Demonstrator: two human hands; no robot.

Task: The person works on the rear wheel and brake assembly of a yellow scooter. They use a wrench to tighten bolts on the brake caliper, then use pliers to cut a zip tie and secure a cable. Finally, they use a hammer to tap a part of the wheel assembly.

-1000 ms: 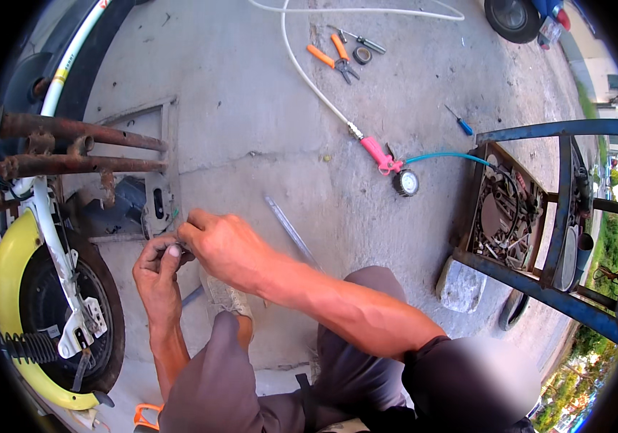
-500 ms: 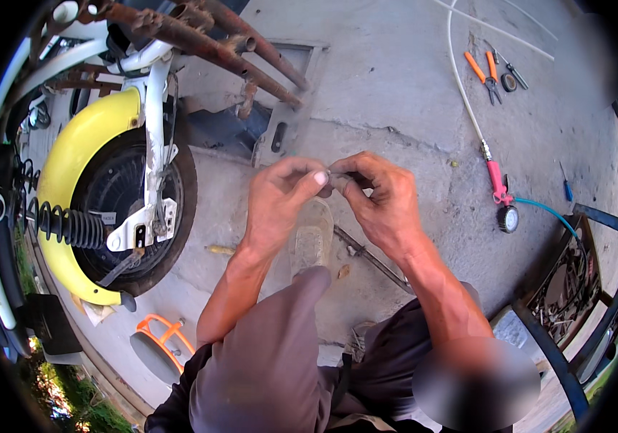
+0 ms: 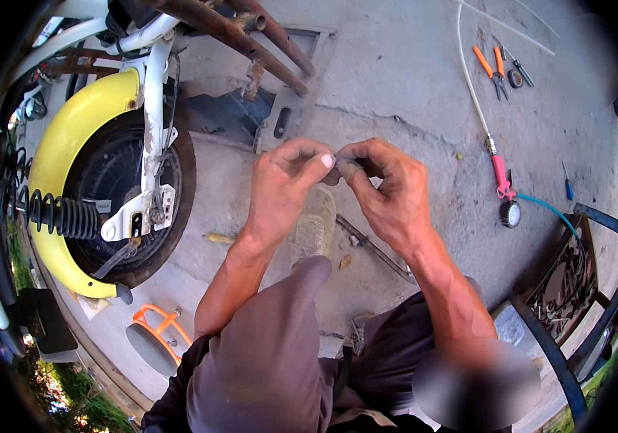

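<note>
Concrete floor [image 3: 410,94] spreads below the left hand [image 3: 280,187] and right hand [image 3: 395,191] — fingers pinched on a small piece [image 3: 338,162], mostly hidden between their tips. Handling looks unfinished — pliers [image 3: 497,76] lie well apart; what remains cannot be told.

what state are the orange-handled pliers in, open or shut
Open: the orange-handled pliers lie on the concrete ground with their handles spread apart and their jaws parted.
</note>
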